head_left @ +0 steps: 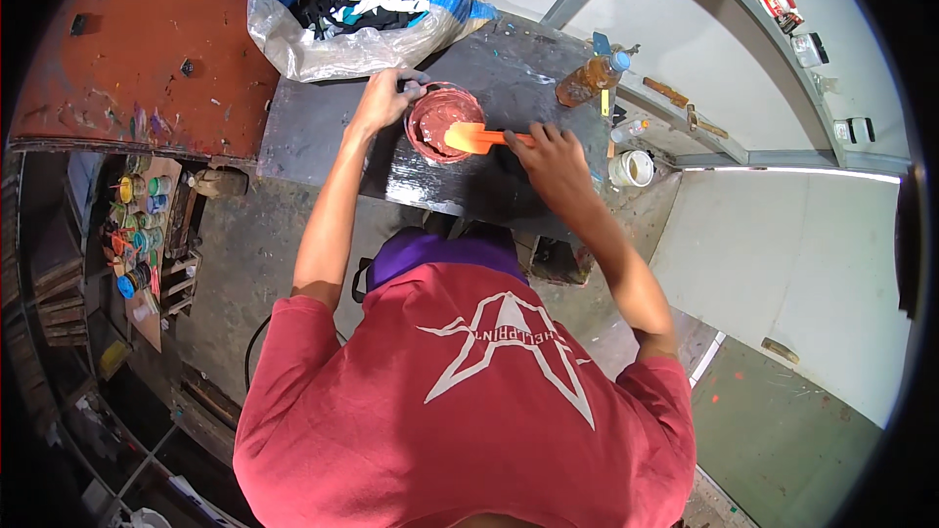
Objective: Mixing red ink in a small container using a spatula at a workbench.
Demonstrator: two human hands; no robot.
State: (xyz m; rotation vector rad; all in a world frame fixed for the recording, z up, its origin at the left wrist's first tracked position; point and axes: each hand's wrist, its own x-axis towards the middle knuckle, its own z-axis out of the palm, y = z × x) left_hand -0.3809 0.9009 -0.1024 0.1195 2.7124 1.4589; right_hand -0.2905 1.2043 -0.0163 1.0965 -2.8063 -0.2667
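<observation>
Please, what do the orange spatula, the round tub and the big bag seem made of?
Orange spatula: probably plastic, its blade perhaps silicone; it looks smooth and brightly coloured.
Round tub: perhaps plastic; reddish smears on its rim hide the finish.
Big bag: likely thin, slightly glossy plastic; its translucent wall creases.

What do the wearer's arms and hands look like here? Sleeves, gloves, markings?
Left hand and right hand are both ungloved, with no watch or bracelet visible. Forearms are bare. The left sleeve and right sleeve are short, plain red, belonging to a red T-shirt with a pale star-like print. No cables on the arms.
</observation>
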